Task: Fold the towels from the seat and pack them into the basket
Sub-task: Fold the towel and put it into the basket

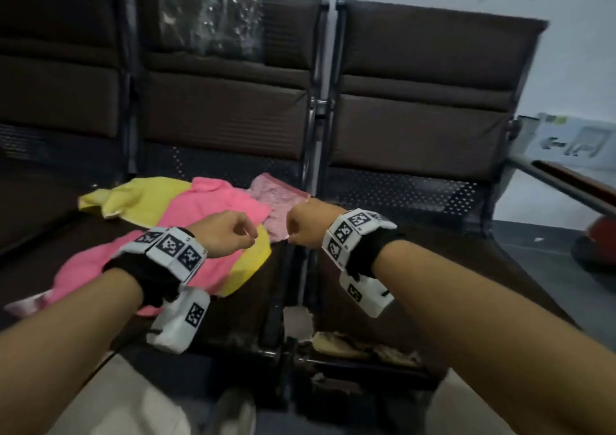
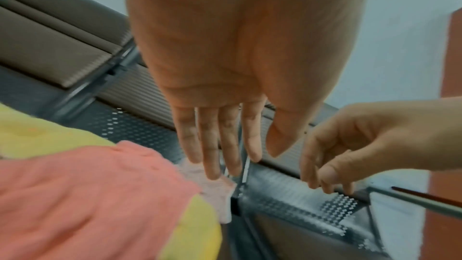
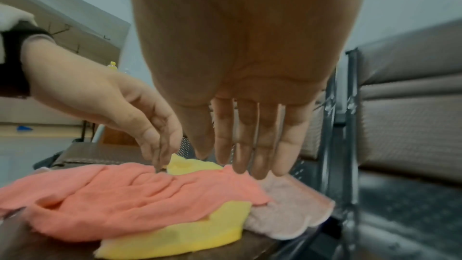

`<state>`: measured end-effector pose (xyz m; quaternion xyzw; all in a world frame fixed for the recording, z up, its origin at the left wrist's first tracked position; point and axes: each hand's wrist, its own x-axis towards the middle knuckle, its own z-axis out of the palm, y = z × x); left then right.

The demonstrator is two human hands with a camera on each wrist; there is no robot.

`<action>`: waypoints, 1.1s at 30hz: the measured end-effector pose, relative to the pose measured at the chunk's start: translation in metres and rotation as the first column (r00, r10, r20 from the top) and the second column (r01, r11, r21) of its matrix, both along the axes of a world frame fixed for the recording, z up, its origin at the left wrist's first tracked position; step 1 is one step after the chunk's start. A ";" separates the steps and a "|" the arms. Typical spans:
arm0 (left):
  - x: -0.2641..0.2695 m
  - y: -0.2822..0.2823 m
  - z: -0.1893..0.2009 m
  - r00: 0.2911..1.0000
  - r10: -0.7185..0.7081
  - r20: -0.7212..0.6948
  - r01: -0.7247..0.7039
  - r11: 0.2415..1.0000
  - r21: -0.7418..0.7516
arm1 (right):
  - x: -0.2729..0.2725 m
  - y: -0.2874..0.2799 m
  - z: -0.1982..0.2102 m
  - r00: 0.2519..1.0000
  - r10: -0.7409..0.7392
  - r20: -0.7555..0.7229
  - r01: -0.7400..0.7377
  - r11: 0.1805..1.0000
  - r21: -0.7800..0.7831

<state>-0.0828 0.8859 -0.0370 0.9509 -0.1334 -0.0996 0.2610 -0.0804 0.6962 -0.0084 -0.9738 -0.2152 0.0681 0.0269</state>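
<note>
Three towels lie in a loose heap on the middle seat (image 1: 256,288): a bright pink towel (image 1: 213,207) on top of a yellow towel (image 1: 146,197), and a pale pink towel (image 1: 276,197) at the right edge. My left hand (image 1: 248,234) hovers over the bright pink towel (image 2: 87,195) with fingers pointing down and nothing in them. My right hand (image 1: 293,234) hangs just above the pale pink towel (image 3: 287,211), fingers relaxed, holding nothing. The left wrist view shows the left fingers (image 2: 212,155) straight, and the right wrist view shows the right fingers (image 3: 250,155) straight. No basket is in view.
A row of dark brown seats with padded backrests (image 1: 416,67) runs across the view; the right seat (image 1: 433,268) is bare. A metal armrest (image 1: 566,181) ends the row. Torn foam (image 1: 350,344) shows at the front edge. My legs are below.
</note>
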 end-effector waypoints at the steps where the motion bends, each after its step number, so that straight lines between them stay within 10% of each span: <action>1: 0.005 0.015 -0.011 0.999 0.037 -0.012 -0.037 0.999 0.006 | 0.009 0.014 -0.014 0.999 0.023 -0.034 -0.023 0.999 0.024; 15: 0.022 0.064 -0.074 0.979 -0.061 -0.193 0.123 0.936 0.329 | 0.052 0.080 -0.131 0.970 0.087 -0.227 -0.005 0.941 0.339; 20: 0.014 0.051 -0.032 0.997 -0.076 0.012 0.077 0.992 -0.102 | 0.051 0.073 -0.115 0.982 0.163 -0.100 -0.114 0.919 0.378; 27: -0.004 0.018 -0.004 0.988 0.131 0.083 -0.054 0.793 -0.607 | 0.037 0.031 -0.061 0.995 0.101 -0.028 -0.083 0.921 0.380; 33: -0.010 -0.009 0.000 0.949 -0.005 0.314 0.070 0.979 -0.193 | 0.010 -0.027 -0.021 0.974 -0.223 0.039 0.141 0.730 0.669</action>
